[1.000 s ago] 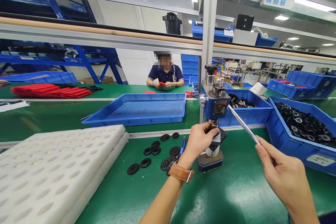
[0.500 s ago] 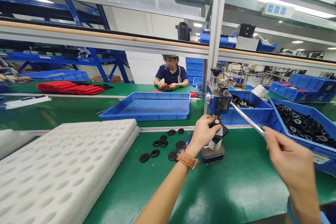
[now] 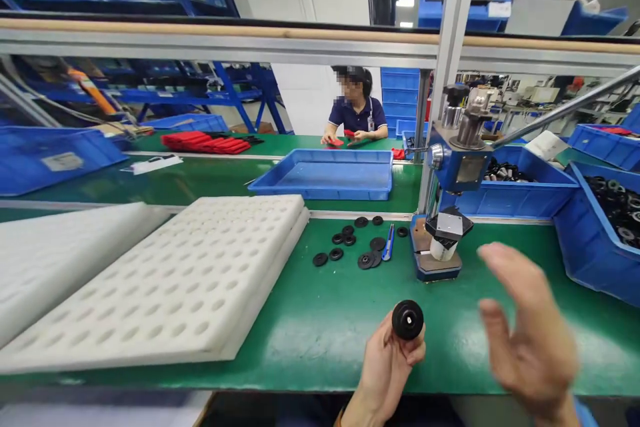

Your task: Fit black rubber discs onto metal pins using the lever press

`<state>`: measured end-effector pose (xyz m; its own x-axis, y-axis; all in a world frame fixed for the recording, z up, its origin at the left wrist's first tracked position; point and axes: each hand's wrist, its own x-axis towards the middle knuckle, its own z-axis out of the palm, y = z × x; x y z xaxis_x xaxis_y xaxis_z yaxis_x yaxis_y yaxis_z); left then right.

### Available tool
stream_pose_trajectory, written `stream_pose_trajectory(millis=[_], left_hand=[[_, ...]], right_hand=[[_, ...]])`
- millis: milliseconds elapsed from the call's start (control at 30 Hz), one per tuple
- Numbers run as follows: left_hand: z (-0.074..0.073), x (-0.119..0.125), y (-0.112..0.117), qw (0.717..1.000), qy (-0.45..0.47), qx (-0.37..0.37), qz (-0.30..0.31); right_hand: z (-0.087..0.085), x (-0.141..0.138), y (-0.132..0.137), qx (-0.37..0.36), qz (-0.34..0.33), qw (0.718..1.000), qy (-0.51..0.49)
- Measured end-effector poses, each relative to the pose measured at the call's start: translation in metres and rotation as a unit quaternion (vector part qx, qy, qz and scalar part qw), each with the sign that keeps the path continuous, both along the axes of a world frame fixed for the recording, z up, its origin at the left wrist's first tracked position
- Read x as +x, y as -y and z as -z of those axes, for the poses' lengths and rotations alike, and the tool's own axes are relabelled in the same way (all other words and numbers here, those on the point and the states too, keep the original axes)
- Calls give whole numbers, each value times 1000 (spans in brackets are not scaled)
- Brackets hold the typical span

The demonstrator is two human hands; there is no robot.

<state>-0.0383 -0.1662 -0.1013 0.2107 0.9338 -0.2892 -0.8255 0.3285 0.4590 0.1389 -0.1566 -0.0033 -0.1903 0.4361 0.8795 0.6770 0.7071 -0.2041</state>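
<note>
My left hand (image 3: 387,363) grips a round black part (image 3: 407,319) with a small light centre, held over the front of the green bench. To its right, my right hand (image 3: 530,340) is blurred, with thumb and fingers apart and nothing between them. Beyond both hands stands a blue hand press (image 3: 461,170), its long metal lever (image 3: 565,107) pointing up to the right. Under the press head sits a black and white fixture (image 3: 449,227). Several black discs (image 3: 336,253) lie left of the press, beside a blue utility knife (image 3: 389,242).
White foam trays with round holes (image 3: 200,280) fill the bench's left side. A shallow blue tray (image 3: 325,192) lies behind. Blue bins (image 3: 580,243) of black parts stand at right. Across the bench, a person (image 3: 357,110) handles red items.
My left hand has left the press and come toward me with the round black part. My right hand has let go of the lever, which has swung up. The view has shifted.
</note>
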Motion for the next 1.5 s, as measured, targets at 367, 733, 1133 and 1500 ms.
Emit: stream_pose_trajectory(millis=[367,733,1133,1500], left_hand=[[32,3,17,995,-41,-65,-59],[48,4,22,992,-51,-48,-103],[46,8,30,994,-15,-77,-74],[60,10,32,988,-96,-69,-102]], right_hand=[[113,-36,27,-121,-79,989,-39],[124,-52,36,-99,-54,993,-45],[130,-53,46,-144,-94,981,-87],[143,-40,47,-141,-39,986,-83]])
